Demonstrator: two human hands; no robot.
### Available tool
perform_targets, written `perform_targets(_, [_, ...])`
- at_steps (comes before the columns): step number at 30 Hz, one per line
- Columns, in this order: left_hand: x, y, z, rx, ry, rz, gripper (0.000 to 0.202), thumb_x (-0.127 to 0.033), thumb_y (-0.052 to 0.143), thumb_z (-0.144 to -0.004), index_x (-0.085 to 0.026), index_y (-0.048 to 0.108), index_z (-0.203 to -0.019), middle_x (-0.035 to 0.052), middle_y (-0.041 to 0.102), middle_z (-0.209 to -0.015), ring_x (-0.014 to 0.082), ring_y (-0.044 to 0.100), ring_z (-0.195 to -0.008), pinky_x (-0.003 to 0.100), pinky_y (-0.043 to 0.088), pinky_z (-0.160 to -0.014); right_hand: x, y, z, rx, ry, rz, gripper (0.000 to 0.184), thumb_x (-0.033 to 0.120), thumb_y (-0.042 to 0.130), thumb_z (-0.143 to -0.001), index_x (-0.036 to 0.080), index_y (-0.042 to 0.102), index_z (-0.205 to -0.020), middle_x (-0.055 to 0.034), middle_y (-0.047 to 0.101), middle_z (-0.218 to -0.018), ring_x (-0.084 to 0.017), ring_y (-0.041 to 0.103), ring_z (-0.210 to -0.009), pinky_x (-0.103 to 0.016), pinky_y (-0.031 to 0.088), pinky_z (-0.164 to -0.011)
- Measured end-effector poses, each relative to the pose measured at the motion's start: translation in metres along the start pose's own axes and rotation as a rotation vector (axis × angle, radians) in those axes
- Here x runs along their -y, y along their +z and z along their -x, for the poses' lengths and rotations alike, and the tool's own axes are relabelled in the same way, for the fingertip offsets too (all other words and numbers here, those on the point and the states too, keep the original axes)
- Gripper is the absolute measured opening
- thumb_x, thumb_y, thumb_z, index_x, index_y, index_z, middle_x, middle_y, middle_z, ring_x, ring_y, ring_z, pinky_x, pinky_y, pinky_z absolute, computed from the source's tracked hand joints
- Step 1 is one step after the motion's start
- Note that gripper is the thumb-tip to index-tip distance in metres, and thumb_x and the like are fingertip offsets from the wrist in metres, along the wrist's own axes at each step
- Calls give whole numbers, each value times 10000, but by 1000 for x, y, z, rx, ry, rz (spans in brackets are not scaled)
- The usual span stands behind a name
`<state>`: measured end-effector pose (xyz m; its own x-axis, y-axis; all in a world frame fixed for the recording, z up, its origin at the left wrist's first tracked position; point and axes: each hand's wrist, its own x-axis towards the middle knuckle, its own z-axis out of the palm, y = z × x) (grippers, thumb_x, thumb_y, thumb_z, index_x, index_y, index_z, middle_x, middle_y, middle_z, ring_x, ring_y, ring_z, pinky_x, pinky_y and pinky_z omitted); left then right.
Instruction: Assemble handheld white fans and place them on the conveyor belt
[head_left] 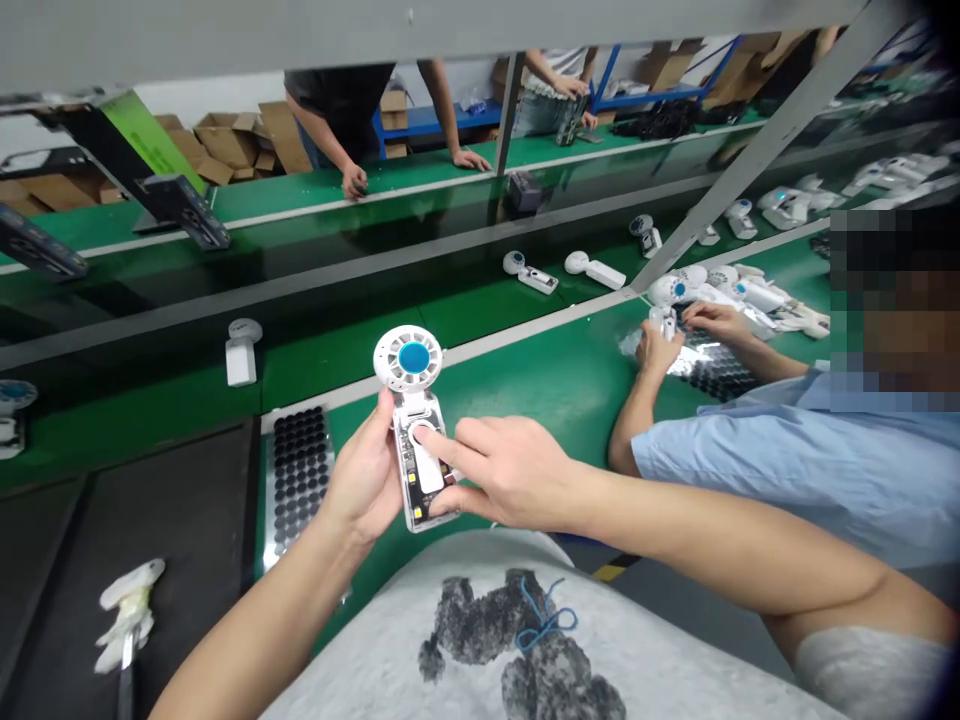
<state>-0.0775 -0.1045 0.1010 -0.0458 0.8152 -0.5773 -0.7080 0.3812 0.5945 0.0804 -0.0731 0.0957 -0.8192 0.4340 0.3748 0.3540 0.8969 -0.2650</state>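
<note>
My left hand [365,475] is closed round the side of a white handheld fan [405,347] whose round head has a blue centre. The fan's handle lies open, showing a dark circuit board [414,497] with small yellow parts. On that board sits a long white piece [430,470] with a ring at its top. My right hand [514,470] holds the handle from the other side, index fingertip on the ring and thumb near the lower edge. Left of the fan, a sheet of round black stickers [301,465] lies on the green table [525,385].
Fans such as a white one [241,352] lie along the dark green belt [337,345]. A black tray [180,540] holds a tool wrapped in white [131,610]. At right, a co-worker in a blue sleeve [720,440] handles a fan beside a pile of fans [757,292].
</note>
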Motion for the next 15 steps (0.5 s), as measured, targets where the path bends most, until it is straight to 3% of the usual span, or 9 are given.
perform_targets(2, [-5,-10,-37,-6,9,-58,346,-406,391,-894,-122,586,-919,56,632,-723,145,614,-602,261,517,-580,-13,4,-2,4,154,-147,633,603,307,-860,141,411,-1281,-54,513,-805,-136,451,-604,-260,389,-519])
perform_targets(4, [-13,-22,-87,-30,29,-151,342,-428,439,-870,-117,580,-853,46,609,-680,135,593,-570,249,500,-549,-28,6,-4,-35,326,-347,542,525,321,-893,157,391,-1285,-54,497,-849,-141,486,-687,-275,440,-621])
perform_targets(8, [-36,-41,-203,-137,77,-351,194,-295,548,-837,-101,559,-837,-1,556,-653,84,521,-509,217,458,-504,-56,19,6,-77,623,-590,276,343,342,-927,189,568,-964,-29,496,-807,-132,512,-760,-264,436,-721])
perform_targets(10, [-46,-41,-257,-171,98,-431,192,-270,522,-856,-104,556,-946,23,585,-796,98,557,-620,247,487,-568,-69,33,20,-63,717,-613,281,339,366,-915,185,580,-819,-29,504,-771,-141,520,-763,-259,433,-712])
perform_targets(13, [-58,-29,-326,-187,160,-558,280,-305,505,-864,-131,528,-1082,67,575,-1019,153,582,-833,333,512,-702,-90,56,44,-44,823,-601,291,371,380,-898,192,593,-815,-34,506,-749,-139,526,-698,-238,444,-646])
perform_targets(15, [-64,-18,-363,-184,232,-637,305,-311,510,-860,-135,519,-1110,80,562,-1069,174,577,-889,364,506,-745,-105,70,56,-25,861,-589,286,384,408,-879,200,618,-818,-36,512,-728,-138,535,-663,-222,451,-610])
